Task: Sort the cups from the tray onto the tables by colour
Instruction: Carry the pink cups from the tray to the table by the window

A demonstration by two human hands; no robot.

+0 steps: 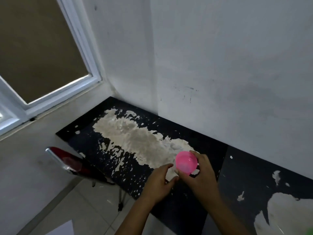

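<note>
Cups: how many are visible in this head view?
1. A pink cup held in the right hand over the black table, beside the left hand. The tray is out of view, so others may exist.

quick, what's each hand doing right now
Left hand: open, fingers loosely curled, holding nothing, beside the cup.
Right hand: gripping the pink cup over the black table.

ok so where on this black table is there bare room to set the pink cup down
Nothing else stands on the black table. The whole top is free from the window-side corner along the wall to the seam with the second table. The only crowding is near the front edge, where the right hand grips the pink cup beside the left hand.
</note>
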